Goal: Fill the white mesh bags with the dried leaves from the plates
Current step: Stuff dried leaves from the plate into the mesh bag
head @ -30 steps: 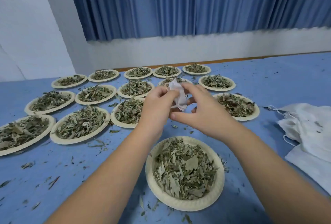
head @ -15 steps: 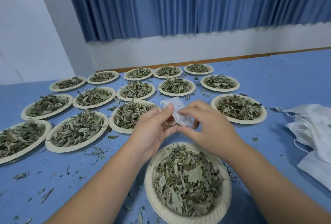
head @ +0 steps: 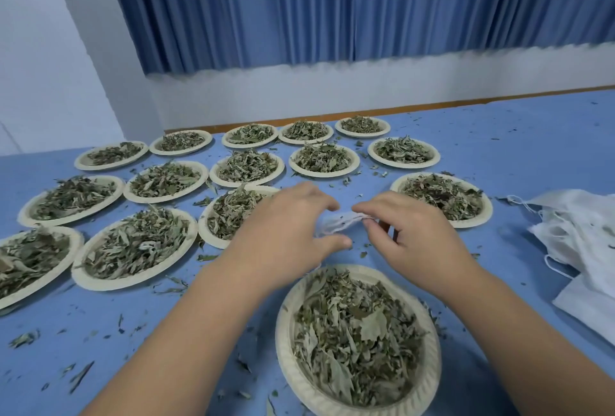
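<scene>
A small white mesh bag [head: 336, 223] hangs between my two hands just beyond the nearest plate. My left hand [head: 290, 229] holds its left side with curled fingers and thumb. My right hand [head: 411, 234] pinches the bag's right edge. Most of the bag is hidden behind my hands. The nearest paper plate [head: 287, 350] lies right below my wrists, heaped with dried leaves [head: 356, 332]. Several more plates of dried leaves [head: 139, 239] spread over the blue table to the left and behind.
A pile of empty white mesh bags [head: 580, 232] with loose strings lies at the right edge. Leaf scraps litter the blue table cover [head: 532, 136]. A blue curtain and white wall stand behind the table's far wooden edge.
Both hands have come down and toward me with the bag. The hands have drawn apart sideways and the bag is stretched out between them, lower and flatter than before.
</scene>
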Tool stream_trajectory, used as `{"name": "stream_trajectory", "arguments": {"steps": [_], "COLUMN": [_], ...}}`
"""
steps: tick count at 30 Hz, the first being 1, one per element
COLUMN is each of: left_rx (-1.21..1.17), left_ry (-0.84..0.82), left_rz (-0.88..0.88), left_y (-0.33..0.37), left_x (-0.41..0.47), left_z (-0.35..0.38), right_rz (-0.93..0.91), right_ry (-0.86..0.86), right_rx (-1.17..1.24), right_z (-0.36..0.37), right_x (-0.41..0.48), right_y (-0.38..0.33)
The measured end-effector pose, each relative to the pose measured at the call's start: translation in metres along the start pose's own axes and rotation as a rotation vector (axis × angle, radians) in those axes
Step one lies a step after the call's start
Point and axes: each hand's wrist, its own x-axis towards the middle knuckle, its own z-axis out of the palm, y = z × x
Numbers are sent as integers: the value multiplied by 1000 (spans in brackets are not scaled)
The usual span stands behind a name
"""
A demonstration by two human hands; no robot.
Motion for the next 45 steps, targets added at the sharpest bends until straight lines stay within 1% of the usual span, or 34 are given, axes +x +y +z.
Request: {"name": "stream_trajectory", "arguments": {"steps": [2, 4, 7, 9, 11, 15, 17, 20, 25, 28, 32, 34, 36, 37, 40, 41, 43, 45], "left_rx": [124, 169, -10, -120, -190, -182, -215, -502, -952, -1081, -1229, -1231, -1157, -1049, -623, -571, -620, -793], "left_ry": [14, 14, 27, 59, 76, 87, 95, 61, -1, 38, 117, 150, 172, 177, 204, 215, 197, 142], "left_rz": [86, 95, -32, -100, -119, -97, -127, -249, -481, -555, -581, -581, -547, -507, -395, -388, -434, -530], "left_y": [3, 4, 2, -1, -2, -1, -1, 0, 2, 1, 1, 1, 1, 1, -2, -3, -3, -2], "left_x": [-1, -3, -2, 0, 0, -1, 0, 0, 0, 1, 3, 4, 5, 5, 4, 4, 4, 4], "left_z": [8, 16, 21, 21, 21, 22, 21, 18, 16, 16, 20, 24, 27, 28, 27, 25, 20, 14], "right_rz": [-10, 14, 123, 191, 268, 424, 472, 503, 423, 405, 411, 422, 430, 434, 446, 446, 431, 397], "right_ry": [-17, -3, 77, 125, 108, 89, 100, 124, 88, 61, 0, -31, -39, -34, 3, 17, 46, 71], "right_rx": [12, 36, 113, 221, 319, 458, 539, 655, 715, 744, 822, 887, 947, 973, 1001, 986, 944, 915], "right_z": [4, 8, 9, 9, 13, 25, 27, 27, 24, 23, 23, 23, 22, 20, 15, 14, 12, 12], "right_x": [-2, -3, -4, -5, -6, -2, 0, 1, 1, 0, 0, 1, 1, 1, 2, 2, 2, 3], "right_y": [-3, -5, -10, -15, -20, -27, -29, -27, -25, -23, -24, -26, -28, -28, -27, -26, -26, -27]}}
